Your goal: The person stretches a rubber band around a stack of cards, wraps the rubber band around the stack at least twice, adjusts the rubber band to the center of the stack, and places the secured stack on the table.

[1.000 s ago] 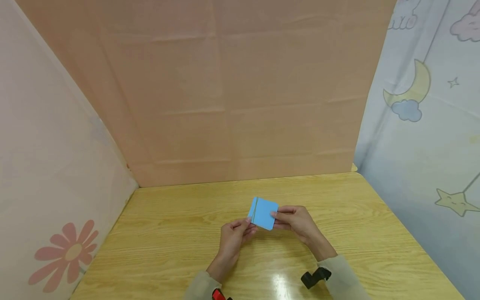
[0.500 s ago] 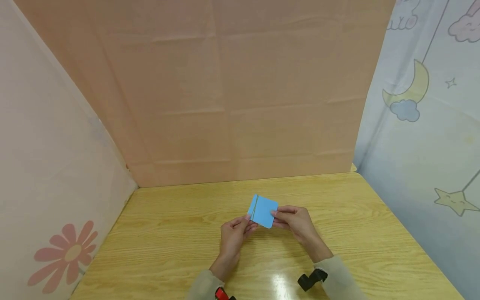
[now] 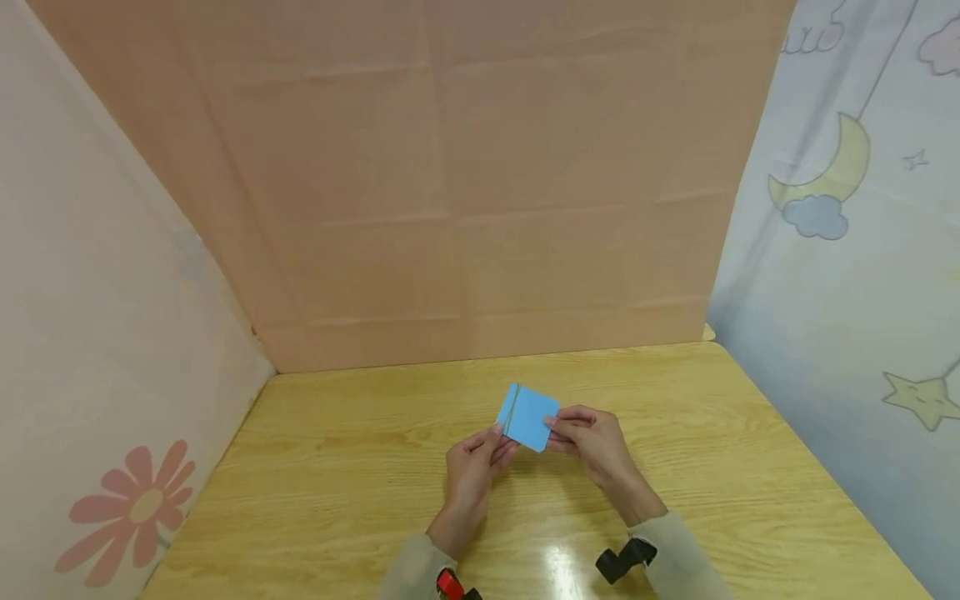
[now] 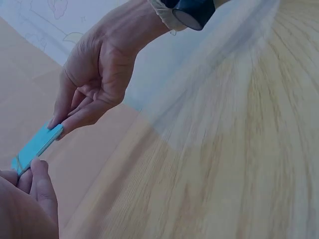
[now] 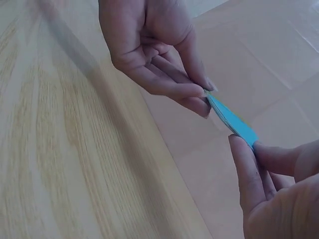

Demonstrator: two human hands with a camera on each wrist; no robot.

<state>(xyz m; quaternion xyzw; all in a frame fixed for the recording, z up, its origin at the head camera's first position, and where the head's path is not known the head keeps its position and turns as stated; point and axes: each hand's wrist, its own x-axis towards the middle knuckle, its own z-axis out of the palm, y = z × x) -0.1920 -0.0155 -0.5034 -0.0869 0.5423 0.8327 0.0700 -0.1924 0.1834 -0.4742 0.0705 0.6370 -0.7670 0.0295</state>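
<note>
Between both hands is a small stack of light blue cards (image 3: pixel 534 421), square with rounded corners; its layered edge shows in the right wrist view. A thin yellowish-green rubber band (image 3: pixel 513 407) runs round it near its left side. My left hand (image 3: pixel 467 482) pinches the near left corner, thumb on top and fingers beneath. Opposite, my right hand (image 3: pixel 602 448) pinches the right edge between thumb and fingers. Held above the table, the stack is tilted, and its underside is hidden in the head view.
A wood-grain table (image 3: pixel 337 467) lies under the hands. Behind it stands a plain tan sheet (image 3: pixel 465 183); printed cloth walls (image 3: pixel 810 275) flank the sides. A black strap piece (image 3: pixel 626 560) hangs at the right wrist, and a red and black one (image 3: pixel 452 585) at the left.
The blue card stack has risen slightly in the head view, away from me. Both hands shift a little with it and keep their pinch.
</note>
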